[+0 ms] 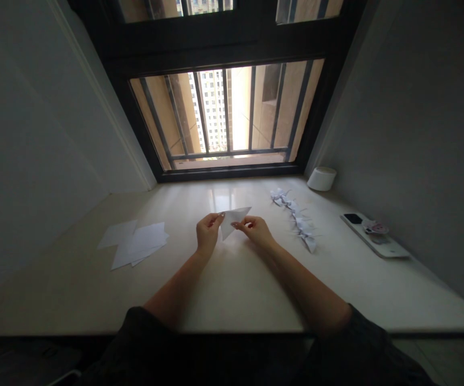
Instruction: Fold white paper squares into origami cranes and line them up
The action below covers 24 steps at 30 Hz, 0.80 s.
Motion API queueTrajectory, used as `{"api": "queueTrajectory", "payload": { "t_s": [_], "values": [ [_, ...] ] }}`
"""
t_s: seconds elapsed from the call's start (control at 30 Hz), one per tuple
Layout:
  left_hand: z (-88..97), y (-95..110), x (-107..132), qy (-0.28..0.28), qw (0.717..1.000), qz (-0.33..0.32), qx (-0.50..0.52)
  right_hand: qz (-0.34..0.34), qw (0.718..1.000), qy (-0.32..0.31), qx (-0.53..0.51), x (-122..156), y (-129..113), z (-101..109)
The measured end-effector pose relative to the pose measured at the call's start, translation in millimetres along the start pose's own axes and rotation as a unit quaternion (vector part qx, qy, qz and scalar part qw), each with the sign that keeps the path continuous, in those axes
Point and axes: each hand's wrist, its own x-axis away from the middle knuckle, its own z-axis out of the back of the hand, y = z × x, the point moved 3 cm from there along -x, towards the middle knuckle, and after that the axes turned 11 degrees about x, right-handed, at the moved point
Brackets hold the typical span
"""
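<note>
Currently, the folded white paper triangle (232, 221) is held between both hands, above the middle of the pale stone sill (232, 300), with its point directed toward 6 o'clock. Grip state is as follows: the left hand (208, 233) is closed on the left portion of the triangle, pinching the paper between thumb and fingers; the right hand (256, 230) is closed in a similar pinch on the right portion. Both forearms extend from dark sleeves (360, 338) at the lower edge of the view. Taking the triangle as the centre of the clock face, with 12 o'clock toward the window, the following items rest on the sill. At 9 o'clock, well apart from the left hand, lies a loose stack of white paper sheets (135, 242). At 2 o'clock, near the right hand, lies a row of folded white paper figures (296, 217); their exact form is too small to tell. Farther out at 1 o'clock, a white cylindrical container (321, 178) stands against the wall. At 3 o'clock, well apart from the hands, a white rectangular tray (380, 246) bears a black phone (352, 218) and a small pink-and-white item (375, 228). A dark-framed barred window (226, 171) occupies 12 o'clock.
</note>
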Motion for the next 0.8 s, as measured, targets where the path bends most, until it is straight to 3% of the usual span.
{"api": "queueTrajectory", "payload": {
  "t_s": [0.1, 0.2, 0.37, 0.8],
  "values": [
    [-3.6, 2.1, 0.0, -0.008, 0.999, 0.017, 0.039, -0.001, 1.000, -0.004, -0.029, 0.8, 2.1, -6.9],
    [-8.1, 1.1, -0.2, -0.049, 0.996, 0.053, 0.058, -0.019, 0.996, 0.032, -0.082, 0.6, 5.4, -11.2],
    [-11.0, -7.7, 2.2, -0.125, 0.987, 0.096, -0.013, -0.048, 0.982, 0.071, -0.170, 1.7, 7.3, -11.1],
    [-6.4, -13.3, -3.0, -0.144, 0.982, 0.112, -0.057, -0.104, 0.970, 0.050, -0.214, 2.9, 4.7, -9.1]
  ]
}}
